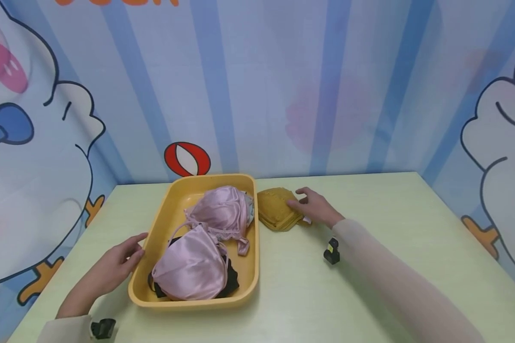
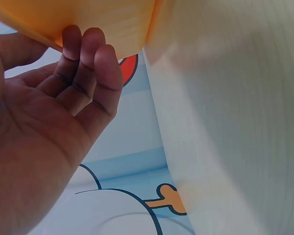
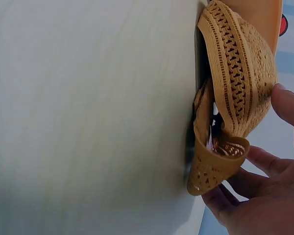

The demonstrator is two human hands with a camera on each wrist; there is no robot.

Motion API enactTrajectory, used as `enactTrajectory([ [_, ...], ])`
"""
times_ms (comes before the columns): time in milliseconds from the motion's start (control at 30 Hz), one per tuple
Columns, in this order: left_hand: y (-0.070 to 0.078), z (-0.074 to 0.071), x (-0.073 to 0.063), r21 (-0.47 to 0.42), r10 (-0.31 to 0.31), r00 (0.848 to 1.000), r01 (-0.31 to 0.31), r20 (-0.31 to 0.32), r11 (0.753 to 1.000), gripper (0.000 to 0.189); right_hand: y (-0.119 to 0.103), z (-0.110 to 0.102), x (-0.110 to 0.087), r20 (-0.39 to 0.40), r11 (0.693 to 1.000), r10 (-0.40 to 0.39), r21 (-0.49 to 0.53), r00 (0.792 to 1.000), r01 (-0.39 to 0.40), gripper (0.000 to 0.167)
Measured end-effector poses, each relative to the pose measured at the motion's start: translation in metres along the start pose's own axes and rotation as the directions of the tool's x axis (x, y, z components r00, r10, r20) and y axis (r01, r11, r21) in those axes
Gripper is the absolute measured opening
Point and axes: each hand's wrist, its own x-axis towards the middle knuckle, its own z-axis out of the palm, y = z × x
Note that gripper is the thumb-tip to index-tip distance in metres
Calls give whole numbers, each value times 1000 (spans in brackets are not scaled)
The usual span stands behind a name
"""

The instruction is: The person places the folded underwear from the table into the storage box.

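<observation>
A folded mustard-yellow bra [image 1: 279,208] with an openwork textured cup [image 3: 240,68] lies on the table against the tray's right side. My right hand [image 1: 315,207] is at its right end; the thumb touches the cup and the other fingers lie loosely spread beside the folded band [image 3: 218,166]. Inside the yellow tray [image 1: 165,209], pink satin bras [image 1: 193,267] lie over black fabric [image 1: 231,281] and a pale piece [image 1: 250,209], both partly hidden. My left hand [image 1: 116,264] rests its fingertips against the outside of the tray's left wall.
The tray stands on a pale green table [image 1: 369,238], left of its middle. Behind it hangs a blue-striped cartoon backdrop [image 1: 266,95], which also closes off both sides. Small black devices [image 1: 332,251] sit at both wrists.
</observation>
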Motion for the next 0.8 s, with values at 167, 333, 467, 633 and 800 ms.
enactTrajectory([
  [167, 1, -1, 0, 1, -6, 1000, 6, -2, 1000, 44, -3, 5, 2, 12, 1000, -16, -2, 1000, 16, 72],
  [333, 1, 0, -1, -11, -15, 1000, 15, 5, 1000, 44, -6, 7, 2, 9, 1000, -26, 3, 1000, 26, 74],
  [467, 1, 0, -1, -14, -11, 1000, 11, 7, 1000, 44, -9, 7, 2, -17, 998, -51, 22, 999, 51, 72],
  [633, 1, -1, -1, -8, -5, 1000, 5, 3, 1000, 44, -12, 9, 4, -56, 996, -82, 26, 995, 83, 69],
  [800, 1, -1, 0, -6, -18, 1000, 18, 7, 1000, 44, -17, 11, 5, -107, 992, -121, 35, 987, 125, 61],
])
